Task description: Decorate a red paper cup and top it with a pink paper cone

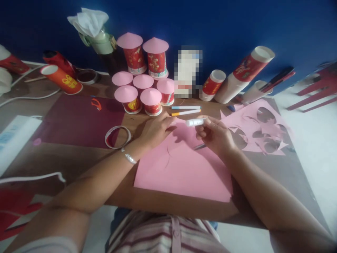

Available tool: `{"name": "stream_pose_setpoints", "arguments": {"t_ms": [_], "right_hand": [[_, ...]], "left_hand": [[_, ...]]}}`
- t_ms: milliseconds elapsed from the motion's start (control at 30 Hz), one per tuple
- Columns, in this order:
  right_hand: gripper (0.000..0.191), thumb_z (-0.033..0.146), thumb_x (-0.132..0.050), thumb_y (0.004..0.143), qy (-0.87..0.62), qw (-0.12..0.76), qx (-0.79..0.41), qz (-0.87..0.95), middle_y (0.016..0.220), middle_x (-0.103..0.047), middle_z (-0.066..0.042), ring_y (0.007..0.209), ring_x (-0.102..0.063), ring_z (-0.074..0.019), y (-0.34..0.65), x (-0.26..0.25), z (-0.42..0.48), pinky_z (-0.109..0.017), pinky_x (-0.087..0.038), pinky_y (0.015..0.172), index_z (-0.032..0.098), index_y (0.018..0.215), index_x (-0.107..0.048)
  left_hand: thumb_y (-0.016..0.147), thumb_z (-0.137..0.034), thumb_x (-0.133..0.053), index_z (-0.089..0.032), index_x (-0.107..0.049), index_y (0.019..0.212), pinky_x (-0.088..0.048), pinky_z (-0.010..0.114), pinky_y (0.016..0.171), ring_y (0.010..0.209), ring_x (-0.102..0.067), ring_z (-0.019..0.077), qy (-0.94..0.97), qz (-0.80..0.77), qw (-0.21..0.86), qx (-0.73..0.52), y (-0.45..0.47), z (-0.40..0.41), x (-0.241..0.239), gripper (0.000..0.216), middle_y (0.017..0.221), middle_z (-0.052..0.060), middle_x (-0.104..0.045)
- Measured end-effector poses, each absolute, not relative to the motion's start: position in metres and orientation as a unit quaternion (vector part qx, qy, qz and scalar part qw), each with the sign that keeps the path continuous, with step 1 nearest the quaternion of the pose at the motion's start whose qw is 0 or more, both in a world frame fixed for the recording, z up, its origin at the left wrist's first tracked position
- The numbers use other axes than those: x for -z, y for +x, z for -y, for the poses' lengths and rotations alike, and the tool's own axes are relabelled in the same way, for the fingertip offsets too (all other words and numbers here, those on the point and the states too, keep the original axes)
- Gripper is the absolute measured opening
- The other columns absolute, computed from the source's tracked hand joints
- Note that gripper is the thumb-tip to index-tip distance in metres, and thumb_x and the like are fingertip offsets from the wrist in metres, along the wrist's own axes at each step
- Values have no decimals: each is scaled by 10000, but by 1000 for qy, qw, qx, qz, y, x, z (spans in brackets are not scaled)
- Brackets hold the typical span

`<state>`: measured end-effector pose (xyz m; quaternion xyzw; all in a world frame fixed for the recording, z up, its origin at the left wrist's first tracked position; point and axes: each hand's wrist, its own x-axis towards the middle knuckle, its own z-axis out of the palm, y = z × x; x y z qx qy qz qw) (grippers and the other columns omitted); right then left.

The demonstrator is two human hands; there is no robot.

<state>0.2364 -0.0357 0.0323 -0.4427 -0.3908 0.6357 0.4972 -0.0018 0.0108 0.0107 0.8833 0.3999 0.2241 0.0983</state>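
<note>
My right hand (pixel 214 135) is closed around a small white tube (pixel 195 122) with a rounded cap, held above the paper; its exact kind is unclear. Beneath both hands lie pink paper sheets (pixel 181 172), with a curved line cut or marked on them. My left hand (pixel 159 128) is at their upper left edge, its bent fingers pinching pink paper. A dark, narrow blade-like thing (pixel 200 146) pokes out below my right hand. Just beyond the hands lie a blue-capped marker (pixel 186 107) and an orange marker (pixel 185 112).
Several red paper cups with pink cone roofs (pixel 151 97) stand behind the markers. A tape roll (pixel 118 137) lies left of the paper. Pink paper with round cut-outs (pixel 255 133) sits at right, near stacked cups (pixel 244 70). Orange-handled scissors (pixel 97 104) rest on a dark red sheet (pixel 79 119).
</note>
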Motion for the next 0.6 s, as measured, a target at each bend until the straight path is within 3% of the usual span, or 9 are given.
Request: {"name": "stream_pose_setpoints", "arguments": {"t_ms": [67,133,233,333,433,533,600], "right_hand": [[305,509,-714,819,-433,484,-655,386,682,-460,34,544,-366,-110,232,-31,37,-275,-472,498,218,891,-656],[332,522,-708,824,-431,479,-662,383,683,-452,38,540,-350,-107,229,-30,37,-270,-469,487,212,939,-676],[353,528,-733,828,-435,486,-645,397,669,-456,48,542,-369,-105,228,-27,39,-267,-481,500,216,988,-688],[385,545,-751,843,-435,483,-623,434,670,-497,47,554,-440,-108,227,-22,42,-279,-514,537,219,1041,-706],[407,547,-718,894,-439,474,-579,496,697,-564,30,590,-544,-125,226,-20,47,-290,-536,566,211,1123,-709],[378,580,-647,942,-468,456,-498,570,646,-546,32,554,-570,-126,225,-23,53,-274,-506,521,206,909,-688],[485,640,-579,959,-489,434,-460,601,592,-521,31,516,-568,-125,225,-26,55,-264,-477,486,214,727,-595]], "left_hand": [[963,-345,-661,-207,-624,1328,-527,291,677,936,-666,216,880,-414,67,-221,-2,-11,-13,393,1111,109,-663],[945,-403,-685,-186,-595,1364,-558,319,741,970,-665,225,872,-396,62,-281,-2,-7,-16,481,1142,127,-662],[884,-422,-768,-168,-610,1302,-578,312,801,841,-664,160,848,-323,166,-386,0,4,-23,514,1081,89,-703],[860,-359,-803,-164,-665,1126,-538,221,645,679,-627,96,812,-296,259,-431,5,15,-28,358,924,30,-731],[916,-258,-739,-166,-687,1002,-500,188,604,653,-613,79,790,-312,268,-454,9,21,-31,137,813,1,-719],[928,-244,-716,-165,-692,958,-486,203,603,637,-584,80,794,-307,274,-448,8,21,-33,88,787,1,-703],[933,-247,-704,-163,-683,918,-488,218,615,649,-575,89,797,-295,287,-442,5,20,-34,88,779,5,-686]]}}
